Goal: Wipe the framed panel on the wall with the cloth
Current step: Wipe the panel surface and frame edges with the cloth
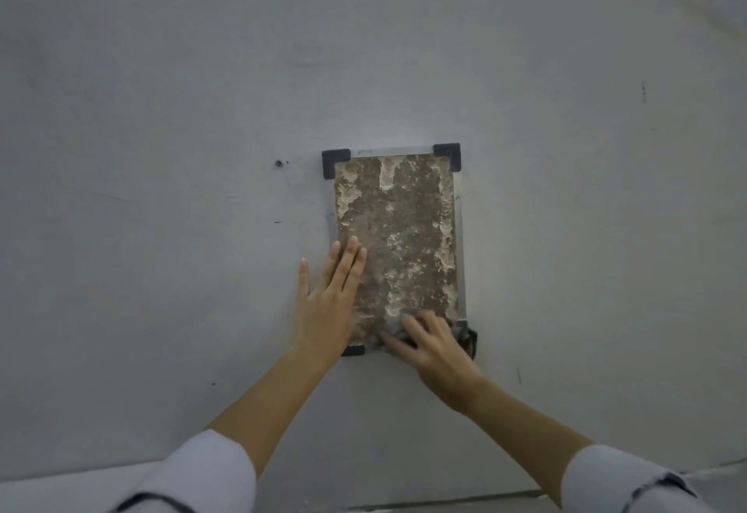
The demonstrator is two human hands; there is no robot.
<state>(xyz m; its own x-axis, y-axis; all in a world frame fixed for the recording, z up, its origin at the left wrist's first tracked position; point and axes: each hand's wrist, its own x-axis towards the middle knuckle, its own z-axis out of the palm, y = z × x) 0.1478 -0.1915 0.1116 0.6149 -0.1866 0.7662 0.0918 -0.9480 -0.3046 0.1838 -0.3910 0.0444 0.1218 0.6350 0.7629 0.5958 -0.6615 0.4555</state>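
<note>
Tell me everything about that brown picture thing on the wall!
The upright rectangular brown panel sits in a thin silver frame with black corner caps, flat against the grey wall. Pale crusty patches mottle its face. The left hand lies flat on its left edge; the right hand presses a dark cloth at its bottom corner.

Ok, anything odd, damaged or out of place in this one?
Yes. The brown framed panel on the grey wall is blotched with pale crusty patches. A dark cloth is bunched under the right hand at its bottom right corner. The left hand lies flat on its left edge.
</note>
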